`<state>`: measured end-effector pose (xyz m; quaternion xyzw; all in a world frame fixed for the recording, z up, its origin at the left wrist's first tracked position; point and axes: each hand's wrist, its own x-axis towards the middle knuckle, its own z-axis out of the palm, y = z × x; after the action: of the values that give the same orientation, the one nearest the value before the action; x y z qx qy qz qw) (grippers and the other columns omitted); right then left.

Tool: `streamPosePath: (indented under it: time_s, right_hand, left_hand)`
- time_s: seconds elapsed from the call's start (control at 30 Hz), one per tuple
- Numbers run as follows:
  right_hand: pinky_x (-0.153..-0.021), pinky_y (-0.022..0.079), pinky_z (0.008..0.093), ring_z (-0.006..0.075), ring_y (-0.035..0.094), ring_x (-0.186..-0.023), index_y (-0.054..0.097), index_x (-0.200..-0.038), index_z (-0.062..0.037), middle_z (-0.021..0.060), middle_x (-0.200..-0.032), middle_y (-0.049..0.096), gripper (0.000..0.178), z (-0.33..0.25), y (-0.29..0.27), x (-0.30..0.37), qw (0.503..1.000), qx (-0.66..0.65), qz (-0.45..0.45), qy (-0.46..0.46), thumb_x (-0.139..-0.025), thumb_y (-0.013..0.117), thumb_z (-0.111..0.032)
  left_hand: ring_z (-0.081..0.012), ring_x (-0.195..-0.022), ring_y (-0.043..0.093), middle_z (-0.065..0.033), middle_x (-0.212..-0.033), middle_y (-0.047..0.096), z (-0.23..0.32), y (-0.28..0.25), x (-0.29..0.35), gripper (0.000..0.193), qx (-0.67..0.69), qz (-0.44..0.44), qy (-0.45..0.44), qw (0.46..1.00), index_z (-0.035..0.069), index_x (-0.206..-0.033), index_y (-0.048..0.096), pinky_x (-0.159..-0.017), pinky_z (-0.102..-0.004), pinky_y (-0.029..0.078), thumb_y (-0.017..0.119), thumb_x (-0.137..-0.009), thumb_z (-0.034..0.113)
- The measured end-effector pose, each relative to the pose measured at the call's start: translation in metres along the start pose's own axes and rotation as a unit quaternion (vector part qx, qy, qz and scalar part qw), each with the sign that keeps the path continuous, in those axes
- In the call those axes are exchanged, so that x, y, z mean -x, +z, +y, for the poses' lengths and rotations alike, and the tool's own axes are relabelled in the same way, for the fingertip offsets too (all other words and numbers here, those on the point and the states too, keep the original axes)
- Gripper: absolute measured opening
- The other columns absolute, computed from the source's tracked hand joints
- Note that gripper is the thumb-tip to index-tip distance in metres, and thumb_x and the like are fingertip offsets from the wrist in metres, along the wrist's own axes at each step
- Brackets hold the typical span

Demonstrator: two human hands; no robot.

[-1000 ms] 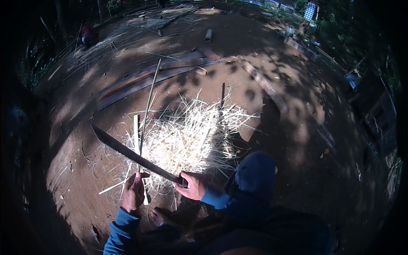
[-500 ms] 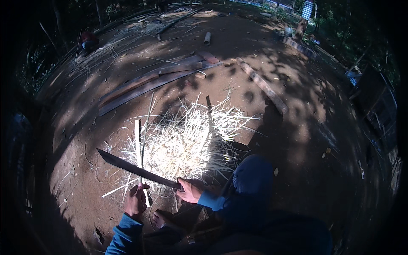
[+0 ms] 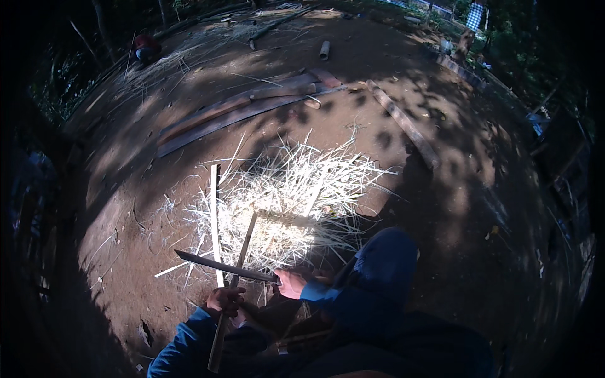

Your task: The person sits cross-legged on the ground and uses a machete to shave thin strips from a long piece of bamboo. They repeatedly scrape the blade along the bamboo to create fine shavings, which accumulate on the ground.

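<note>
Brown earth (image 3: 454,208) fills most of the frame, patched with tree shade and sunlight. A heap of pale shavings (image 3: 290,189) lies across the middle, bright where the sun falls on it. Long planks (image 3: 233,120) slant through the upper centre, and a log (image 3: 403,126) lies on the ground at the upper right of centre. A knee in blue cloth (image 3: 386,258) rises just right of the heap's lower edge.

A narrow wooden strip (image 3: 244,246) tilts from the lower centre-left up over the heap's near part. A flat pale strip (image 3: 215,217) lies along the heap's left side. A long dark knife (image 3: 252,273) points left and crosses the held strip in view; whether they touch cannot be told.

The left hand (image 3: 225,300), lower centre-left, is closed around the wooden strip below the crossing. The right hand (image 3: 291,283), lower centre, is clamped on the knife's handle. A crouching person (image 3: 146,49) shows at the upper left, and a short tube (image 3: 324,50) lies at the top centre.
</note>
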<state>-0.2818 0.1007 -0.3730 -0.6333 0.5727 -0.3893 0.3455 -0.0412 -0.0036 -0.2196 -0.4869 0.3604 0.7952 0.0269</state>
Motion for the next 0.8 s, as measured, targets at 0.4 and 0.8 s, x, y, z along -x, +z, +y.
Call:
streamPosePath:
  time_s: [0.4, 0.8]
  right_hand:
    - [-0.075, 0.050, 0.0426, 0.0334, 0.064, -0.077, 0.061, -0.081, -0.0054, 0.0179, -0.075, 0.064, 0.025, -0.049, -0.029, 0.004, 0.976, 0.178, -0.029, 0.121, -0.092, 0.043, -0.020]
    - [-0.072, 0.051, 0.0457, 0.0332, 0.067, -0.077, 0.060, -0.094, -0.0055, 0.0154, -0.075, 0.067, 0.035, -0.132, -0.029, 0.013, 0.968, 0.155, -0.173, 0.092, -0.081, 0.062, -0.038]
  left_hand:
    - [-0.0306, -0.074, 0.068, -0.0200, -0.101, 0.065, -0.017, 0.028, 0.105, 0.038, 0.020, 0.011, -0.028, 0.999, 0.000, -0.118, 0.049, -0.059, -0.0392, 0.059, 0.061, -0.090, 0.023]
    - [-0.0072, -0.044, 0.048, -0.0066, -0.072, 0.061, -0.016, 0.077, 0.215, 0.041, -0.155, 0.314, -0.038, 0.936, -0.006, -0.118, 0.054, -0.041, -0.0206, 0.037, 0.054, -0.090, 0.025]
